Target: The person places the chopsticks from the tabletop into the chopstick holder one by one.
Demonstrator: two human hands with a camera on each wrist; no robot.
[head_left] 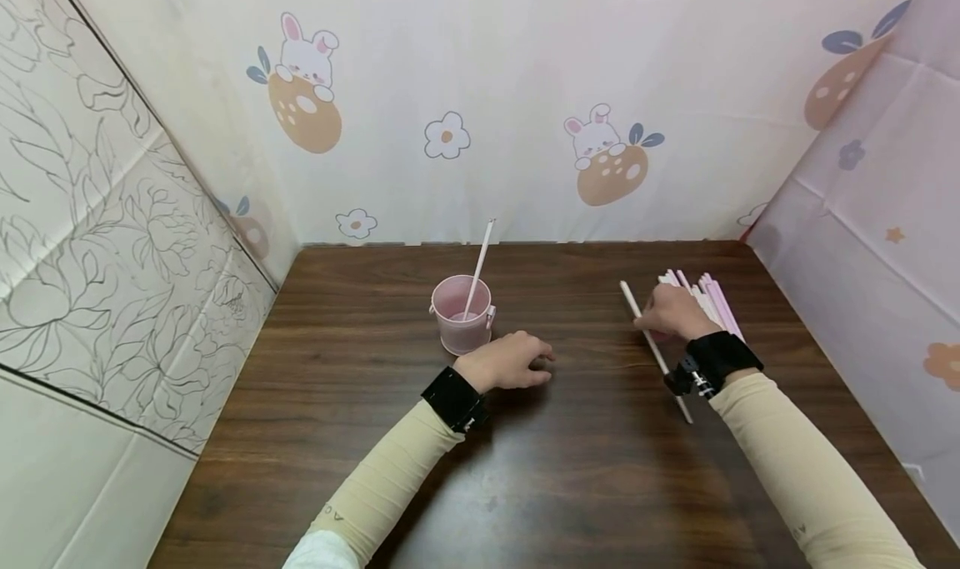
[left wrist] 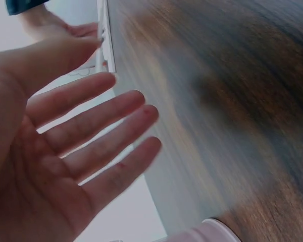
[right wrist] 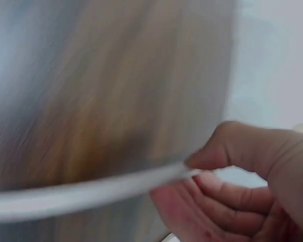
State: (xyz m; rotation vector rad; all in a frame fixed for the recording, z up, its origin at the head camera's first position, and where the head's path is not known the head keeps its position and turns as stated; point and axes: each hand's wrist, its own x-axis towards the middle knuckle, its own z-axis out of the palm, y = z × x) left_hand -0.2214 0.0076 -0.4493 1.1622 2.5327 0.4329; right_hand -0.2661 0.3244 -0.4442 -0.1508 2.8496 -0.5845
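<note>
My right hand [head_left: 672, 312] pinches a thin white stick [head_left: 660, 359] between thumb and fingers, at the right of the table. In the right wrist view the same stick [right wrist: 91, 197] looks blurred and runs out to the left. My left hand [head_left: 508, 361] hovers over the table just in front of a small pink bucket [head_left: 463, 336], holding nothing. Its fingers [left wrist: 111, 121] are spread and nearly straight in the left wrist view. Another white stick [head_left: 478, 267] leans upright inside the bucket. A bundle of white and pink sticks [head_left: 722, 309] lies behind my right hand, partly hidden by it.
The dark wooden table [head_left: 360, 469] meets a wall cloth [head_left: 510, 169] with rabbit prints at its back edge. A patterned panel [head_left: 135, 211] stands along the left side and another cloth [head_left: 870, 244] along the right.
</note>
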